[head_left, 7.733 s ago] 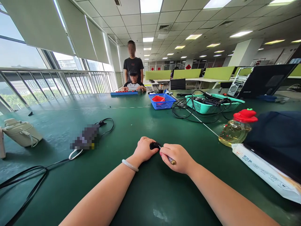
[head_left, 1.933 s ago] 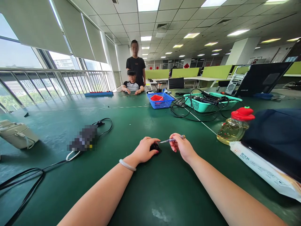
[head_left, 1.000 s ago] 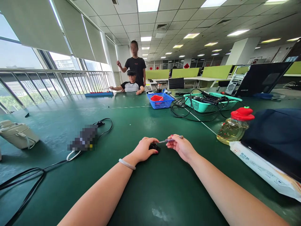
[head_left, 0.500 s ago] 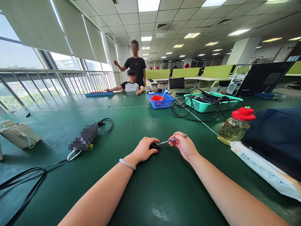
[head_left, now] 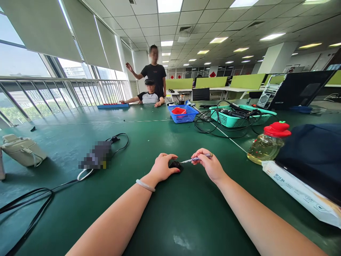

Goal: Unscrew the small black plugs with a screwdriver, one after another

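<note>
My left hand [head_left: 162, 168] rests on the green table [head_left: 165, 213] with its fingers closed round a small black object [head_left: 176, 165], pinning it down. My right hand [head_left: 210, 166] pinches a thin screwdriver [head_left: 196, 158] with a clear handle. The screwdriver lies nearly level, and its metal tip touches the black object from the right. A pale bangle sits on my left wrist.
A bottle of yellow liquid with a red lid [head_left: 269, 144], a dark cloth [head_left: 314, 153] and a white packet [head_left: 298, 193] lie at the right. Blue basket [head_left: 183, 114] and teal basket [head_left: 239, 119] with cables sit further back. A beige pouch [head_left: 22, 151] and black cable lie left. Two people are at the far end.
My right hand turned the screwdriver from upright to nearly level against the black object, and has held there. The standing person at the far end raised an arm.
</note>
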The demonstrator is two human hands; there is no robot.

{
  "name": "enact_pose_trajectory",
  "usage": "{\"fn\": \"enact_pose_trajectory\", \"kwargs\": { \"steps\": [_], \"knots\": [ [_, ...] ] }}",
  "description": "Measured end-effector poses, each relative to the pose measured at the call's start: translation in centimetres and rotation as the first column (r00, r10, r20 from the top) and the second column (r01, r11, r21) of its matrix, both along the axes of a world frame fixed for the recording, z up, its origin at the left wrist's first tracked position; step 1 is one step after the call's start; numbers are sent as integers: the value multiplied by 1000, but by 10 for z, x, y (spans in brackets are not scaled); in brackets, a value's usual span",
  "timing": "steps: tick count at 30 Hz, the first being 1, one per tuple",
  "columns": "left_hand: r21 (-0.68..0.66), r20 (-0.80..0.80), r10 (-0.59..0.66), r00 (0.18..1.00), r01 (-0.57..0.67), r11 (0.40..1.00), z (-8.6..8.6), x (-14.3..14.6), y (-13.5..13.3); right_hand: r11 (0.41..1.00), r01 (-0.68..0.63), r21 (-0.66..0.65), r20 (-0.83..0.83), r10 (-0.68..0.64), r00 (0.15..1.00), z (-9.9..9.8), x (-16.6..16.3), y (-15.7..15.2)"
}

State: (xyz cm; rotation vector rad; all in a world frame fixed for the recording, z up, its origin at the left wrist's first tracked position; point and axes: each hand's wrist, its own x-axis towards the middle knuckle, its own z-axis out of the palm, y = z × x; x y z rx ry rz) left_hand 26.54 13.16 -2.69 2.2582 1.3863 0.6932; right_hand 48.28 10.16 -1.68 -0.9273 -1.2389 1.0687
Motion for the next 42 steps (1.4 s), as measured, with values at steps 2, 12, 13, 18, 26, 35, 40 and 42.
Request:
{"fn": "enact_pose_trajectory", "kwargs": {
  "steps": [2,12,13,18,26,35,40,42],
  "knots": [
    [23,-19,55,998,-55,998,0,0,1,1000,5,4,11,-5,1000,0,0,0],
    [54,-30,-29,999,31,998,-1,-3,4,1000,-3,-11,7,3,1000,-1,1,2],
    [55,-27,-39,999,40,998,-1,-3,5,1000,-7,-16,3,7,1000,-1,1,2],
    [47,-11,-45,999,45,998,-2,-4,6,996,58,-61,-36,-61,997,-2,1,6],
    [50,0,-126,992,126,991,-1,-2,3,977,204,57,117,-209,971,-4,0,5],
    [49,-9,-150,989,151,987,-1,-3,4,981,112,156,55,-122,991,-8,5,10],
    [51,-20,-153,988,154,987,-2,-3,4,995,78,69,-11,-77,997,-8,5,11],
    [52,-23,-152,988,153,987,-2,-3,4,995,97,36,-14,-97,995,-8,5,11]
  ]
}}
